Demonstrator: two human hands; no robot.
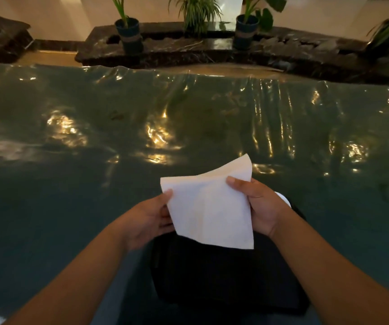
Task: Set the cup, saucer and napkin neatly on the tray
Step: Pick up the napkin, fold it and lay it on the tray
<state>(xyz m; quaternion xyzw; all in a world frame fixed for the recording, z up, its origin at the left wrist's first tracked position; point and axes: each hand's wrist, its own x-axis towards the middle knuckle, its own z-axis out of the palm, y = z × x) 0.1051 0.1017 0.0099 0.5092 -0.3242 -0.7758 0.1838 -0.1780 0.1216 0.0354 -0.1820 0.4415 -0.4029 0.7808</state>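
A white paper napkin [209, 207] is held up in front of me, above the near edge of the table. My left hand [152, 218] pinches its left edge and my right hand [257, 202] grips its right edge, thumb on top. The napkin's top right corner curls upward. Under the napkin lies a dark tray [224, 277], seen only as a black shape. A small white curved piece [283, 199], possibly the saucer or cup, peeks out behind my right wrist; the rest of it is hidden.
The table is covered with a shiny, wrinkled green plastic sheet [188, 118]. Beyond its far edge runs a dark stone ledge [212, 50] with two potted plants [129, 34] [246, 31] and more foliage.
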